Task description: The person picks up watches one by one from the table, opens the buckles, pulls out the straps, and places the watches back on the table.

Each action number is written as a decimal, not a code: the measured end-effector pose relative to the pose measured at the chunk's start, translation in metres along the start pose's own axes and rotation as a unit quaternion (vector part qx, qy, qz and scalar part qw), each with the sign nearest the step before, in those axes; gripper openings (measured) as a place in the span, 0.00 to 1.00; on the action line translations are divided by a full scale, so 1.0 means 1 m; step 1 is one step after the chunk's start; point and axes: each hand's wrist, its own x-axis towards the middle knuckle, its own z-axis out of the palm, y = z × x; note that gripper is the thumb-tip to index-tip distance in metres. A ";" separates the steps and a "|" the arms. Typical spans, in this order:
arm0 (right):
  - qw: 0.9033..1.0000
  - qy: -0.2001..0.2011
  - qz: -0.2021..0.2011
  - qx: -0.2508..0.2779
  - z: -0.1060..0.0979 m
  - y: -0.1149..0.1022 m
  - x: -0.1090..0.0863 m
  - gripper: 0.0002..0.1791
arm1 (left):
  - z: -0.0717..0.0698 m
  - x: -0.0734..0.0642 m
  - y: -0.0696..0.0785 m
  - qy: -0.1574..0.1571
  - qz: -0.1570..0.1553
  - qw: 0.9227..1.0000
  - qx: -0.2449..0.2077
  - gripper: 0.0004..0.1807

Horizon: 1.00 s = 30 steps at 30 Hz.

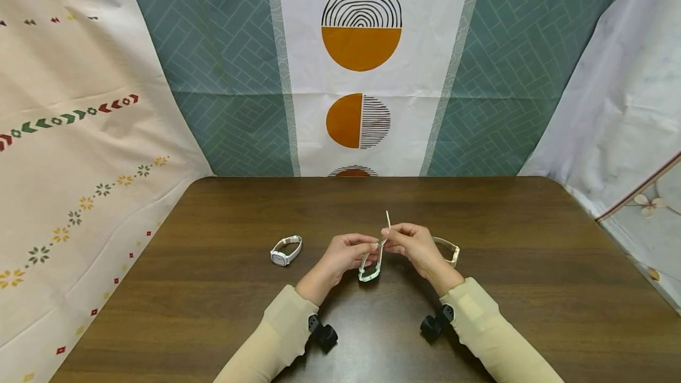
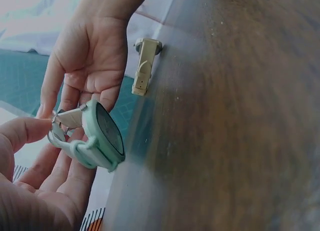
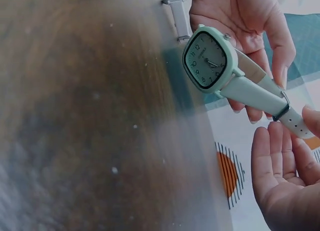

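Observation:
A mint-green wristwatch (image 1: 369, 277) with a rounded square case hangs above the table between both hands. My left hand (image 1: 340, 259) pinches its band near the metal buckle (image 3: 283, 107). With thumb and fingers, my right hand (image 1: 418, 250) pinches the free, holed end of the strap (image 3: 295, 125). That end runs through the buckle and points upward in the head view. In the right wrist view the dial faces the camera, numerals and hands showing. The left wrist view shows the watch from its side, below the right hand (image 2: 92, 56).
A white watch (image 1: 280, 257) lies on the brown table (image 1: 213, 312) to the left, its band closed in a loop. Partly behind the right hand is a cream-gold watch (image 1: 453, 253). Patterned cloths (image 1: 239, 75) hang behind and beside the table.

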 end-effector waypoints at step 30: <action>0.996 0.079 -0.027 0.015 0.007 0.006 0.001 0.14 | 0.002 0.002 -0.002 -0.005 0.021 1.000 -0.019 0.14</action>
